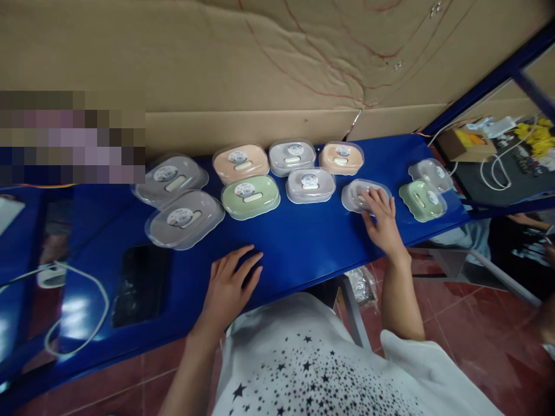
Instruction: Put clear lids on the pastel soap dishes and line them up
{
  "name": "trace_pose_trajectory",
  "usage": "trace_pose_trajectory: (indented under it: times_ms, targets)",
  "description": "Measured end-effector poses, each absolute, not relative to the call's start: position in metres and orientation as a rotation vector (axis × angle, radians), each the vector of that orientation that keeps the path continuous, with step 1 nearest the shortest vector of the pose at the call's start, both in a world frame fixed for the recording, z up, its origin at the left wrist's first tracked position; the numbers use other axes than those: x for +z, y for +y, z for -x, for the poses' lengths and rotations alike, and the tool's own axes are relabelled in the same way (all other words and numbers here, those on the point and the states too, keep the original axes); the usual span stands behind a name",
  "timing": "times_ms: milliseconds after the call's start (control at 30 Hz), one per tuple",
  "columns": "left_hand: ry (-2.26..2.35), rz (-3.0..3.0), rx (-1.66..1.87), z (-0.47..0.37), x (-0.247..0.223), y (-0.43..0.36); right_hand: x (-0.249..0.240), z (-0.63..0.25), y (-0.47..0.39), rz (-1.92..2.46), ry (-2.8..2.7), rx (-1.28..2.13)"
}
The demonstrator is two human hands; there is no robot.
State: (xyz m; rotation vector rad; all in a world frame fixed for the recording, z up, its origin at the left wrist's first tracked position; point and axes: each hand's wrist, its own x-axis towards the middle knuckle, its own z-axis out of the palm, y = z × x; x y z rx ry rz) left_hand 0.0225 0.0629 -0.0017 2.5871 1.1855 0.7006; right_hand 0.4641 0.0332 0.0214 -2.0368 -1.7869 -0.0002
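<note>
On the lid of a grey lidded plastic box [352,198] lies my right hand [382,219], its fingers stretched out and covering part of the label. My left hand [232,280] rests near the front edge of the blue table [299,245], fingers apart and nothing in them. Closest to it are a green box [264,192] and a grey box [199,240], both with clear lids and round labels. Behind stand a large peach box [223,167], another grey box [280,167] and a smaller peach box [353,159]. A further grey box [310,195] sits mid-row.
A green box [418,202] and a pale box [437,179] stand at the right end. A dark phone-like slab [141,283] and a white cable [106,300] lie at left. Cardboard [260,75] walls the back. Another person [515,254] is at right.
</note>
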Motion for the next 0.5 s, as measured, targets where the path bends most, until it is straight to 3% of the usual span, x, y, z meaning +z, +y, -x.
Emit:
trace_pose_trajectory:
  times_ms: [200,333,500]
  targets:
    - [1.173,-2.598,0.768,-0.023,-0.002,0.062,0.020,-0.497,0.042,1.977,-1.562,-0.200]
    - [1.198,-2.564,0.796,-0.023,0.001,0.065,0.008,-0.492,0.027,1.972,-1.740,-0.063]
    - [1.518,-2.540,0.925,-0.013,0.018,0.080,0.009,-0.457,0.013,1.980,-1.744,-0.204]
